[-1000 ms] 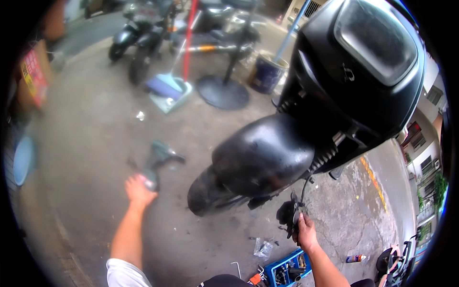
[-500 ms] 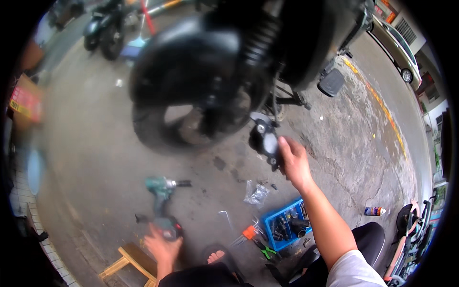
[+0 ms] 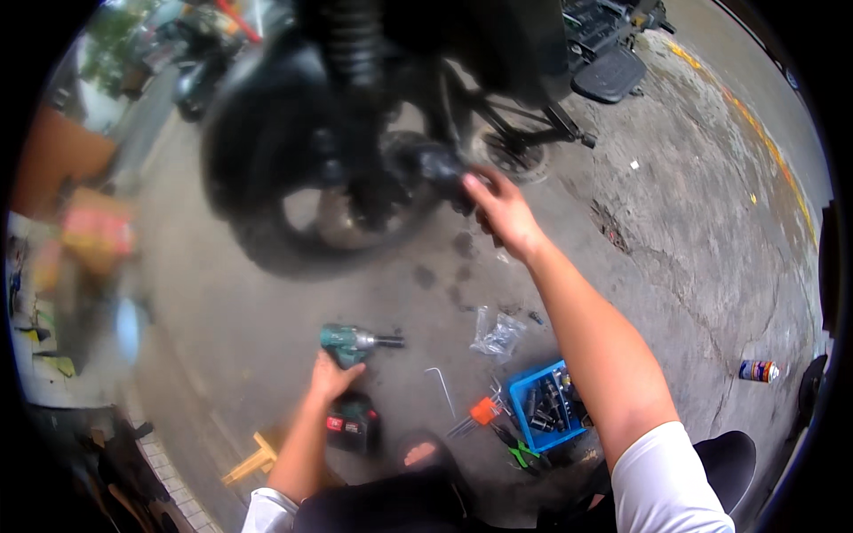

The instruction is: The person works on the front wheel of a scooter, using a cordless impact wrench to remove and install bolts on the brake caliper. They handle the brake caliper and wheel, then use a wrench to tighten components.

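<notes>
the cordless impact wrench (image 3: 354, 345), teal body with a black nose, lies on the concrete floor (image 3: 711, 240) in front of you, nose pointing to your right. your left hand (image 3: 332, 377) is wrapped around its grip, fingers closed on it, just above the dark battery pack (image 3: 353, 422) with red trim at the grip's base.

your right hand (image 3: 503, 213) reaches forward and up to a dark part (image 3: 442, 166) beside the scooter's rear wheel (image 3: 311, 191); fingers curl against it, but motion blur hides whether they actually clamp it. cannot tell.

to the right of the wrench: a bent hex key (image 3: 442, 388) flat on the floor, a clear plastic bag (image 3: 498, 334), a small orange-handled tool (image 3: 482, 412), and a blue plastic crate (image 3: 544, 410) of sockets. these sit near each other, apart from the wrench.

a spray can (image 3: 758, 370) lies well apart on the far right. a wooden stool (image 3: 256, 459) corner shows just beside your left forearm.
</notes>
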`<state>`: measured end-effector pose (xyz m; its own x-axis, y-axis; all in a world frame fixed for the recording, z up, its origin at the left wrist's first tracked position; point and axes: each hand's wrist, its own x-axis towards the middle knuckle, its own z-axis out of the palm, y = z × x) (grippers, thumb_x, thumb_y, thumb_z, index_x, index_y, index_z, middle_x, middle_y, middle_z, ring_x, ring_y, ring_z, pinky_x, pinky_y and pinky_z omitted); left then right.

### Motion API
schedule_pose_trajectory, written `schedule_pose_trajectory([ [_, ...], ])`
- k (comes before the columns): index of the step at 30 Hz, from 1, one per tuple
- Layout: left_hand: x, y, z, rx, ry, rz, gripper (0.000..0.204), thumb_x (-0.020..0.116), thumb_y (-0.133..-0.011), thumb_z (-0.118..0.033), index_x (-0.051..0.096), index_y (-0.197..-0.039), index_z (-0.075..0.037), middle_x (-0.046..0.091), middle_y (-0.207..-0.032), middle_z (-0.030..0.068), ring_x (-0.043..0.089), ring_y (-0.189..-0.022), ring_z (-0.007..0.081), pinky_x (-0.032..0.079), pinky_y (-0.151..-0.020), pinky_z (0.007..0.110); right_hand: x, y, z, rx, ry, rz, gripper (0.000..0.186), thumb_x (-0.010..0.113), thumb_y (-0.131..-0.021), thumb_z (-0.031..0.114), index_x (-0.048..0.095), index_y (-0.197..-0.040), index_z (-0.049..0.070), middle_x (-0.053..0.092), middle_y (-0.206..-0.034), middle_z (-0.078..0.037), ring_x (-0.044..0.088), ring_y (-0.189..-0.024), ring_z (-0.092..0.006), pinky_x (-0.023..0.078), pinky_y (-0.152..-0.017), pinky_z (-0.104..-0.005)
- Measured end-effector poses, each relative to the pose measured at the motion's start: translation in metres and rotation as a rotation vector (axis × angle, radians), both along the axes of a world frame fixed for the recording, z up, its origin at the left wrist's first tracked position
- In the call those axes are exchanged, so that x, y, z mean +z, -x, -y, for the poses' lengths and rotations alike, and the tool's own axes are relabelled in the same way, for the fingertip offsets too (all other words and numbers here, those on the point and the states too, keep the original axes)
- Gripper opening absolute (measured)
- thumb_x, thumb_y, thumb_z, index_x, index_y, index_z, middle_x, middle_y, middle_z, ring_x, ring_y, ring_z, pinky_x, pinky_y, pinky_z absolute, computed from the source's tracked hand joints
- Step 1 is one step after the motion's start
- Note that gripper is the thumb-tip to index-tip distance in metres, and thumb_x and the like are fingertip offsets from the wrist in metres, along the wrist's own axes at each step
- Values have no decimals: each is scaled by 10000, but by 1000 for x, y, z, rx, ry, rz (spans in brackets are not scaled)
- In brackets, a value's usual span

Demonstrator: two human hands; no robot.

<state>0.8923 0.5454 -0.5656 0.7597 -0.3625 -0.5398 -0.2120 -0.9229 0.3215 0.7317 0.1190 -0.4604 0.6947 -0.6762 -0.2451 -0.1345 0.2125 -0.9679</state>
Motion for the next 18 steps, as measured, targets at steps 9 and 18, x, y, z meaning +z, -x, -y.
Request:
schedule_pose_trajectory([
  [9,3,14,25,60,-38,-127,580,870,-668,-273,628,-1070,66,703,-1035,184,672,-973,276,511,-902,388,-11,-11,41,-47,68,-80,619,575,-953,598,563,-1401,170,566,-709,-23,456,-537,-101,324,-415,-272],
  [18,15,52,37,-141,145,-34,466,816,-643,-208,630,-971,67,689,-899,195,676,-858,281,526,-820,386,6,-9,31,-52,136,-155,719,638,-941,537,490,-1449,50,695,-1022,-108,621,-692,-153,486,-574,-301],
])
